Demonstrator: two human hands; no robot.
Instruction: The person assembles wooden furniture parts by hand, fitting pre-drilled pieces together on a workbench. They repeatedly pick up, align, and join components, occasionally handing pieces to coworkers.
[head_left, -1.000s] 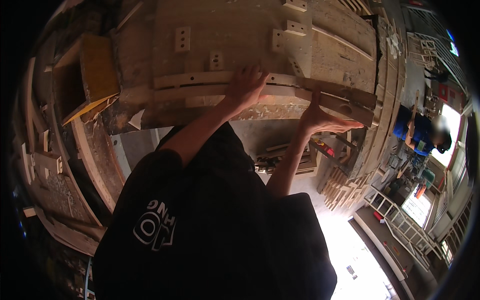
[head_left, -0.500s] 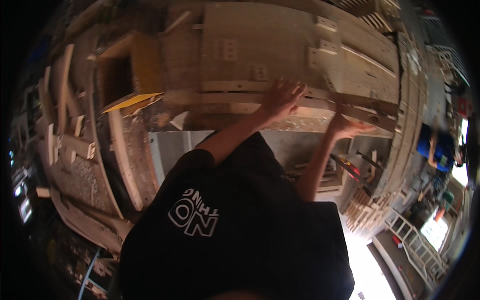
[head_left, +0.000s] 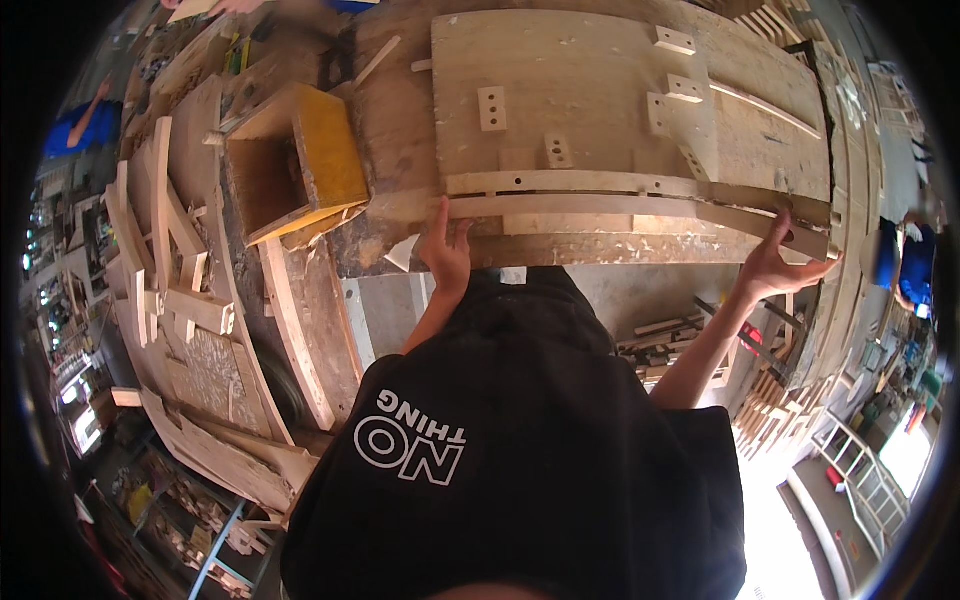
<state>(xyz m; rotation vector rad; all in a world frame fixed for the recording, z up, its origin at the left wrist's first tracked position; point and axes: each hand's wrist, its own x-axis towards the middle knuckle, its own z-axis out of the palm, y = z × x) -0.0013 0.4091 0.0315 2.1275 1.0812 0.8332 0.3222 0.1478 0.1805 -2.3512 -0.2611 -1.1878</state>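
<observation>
A long, narrow wooden rail [head_left: 600, 206] runs along the front of the bench, beside a second strip with small round holes [head_left: 585, 183]. My left hand [head_left: 447, 258] is at the rail's left end, its forefinger reaching the end and its thumb apart. At the other end, near a larger hole, my right hand [head_left: 770, 268] touches the rail with its thumb while the fingers spread to the right. Neither hand is wrapped round the wood. Behind the strips lies a plywood board [head_left: 600, 85] bearing several small drilled blocks, one of them a three-hole block [head_left: 492, 109].
A yellow-sided open wooden box [head_left: 335, 150] stands left of the board. Loose timber strips [head_left: 165, 200] are piled farther left. Under the bench at right are stacked wood pieces [head_left: 665, 335] and a saw-like tool with red [head_left: 748, 335]. People in blue [head_left: 905, 260] appear at the edges.
My hands have moved apart: the left went left to the rail's left end, the right went right to its right end. The view has shifted slightly and looks sharper.
</observation>
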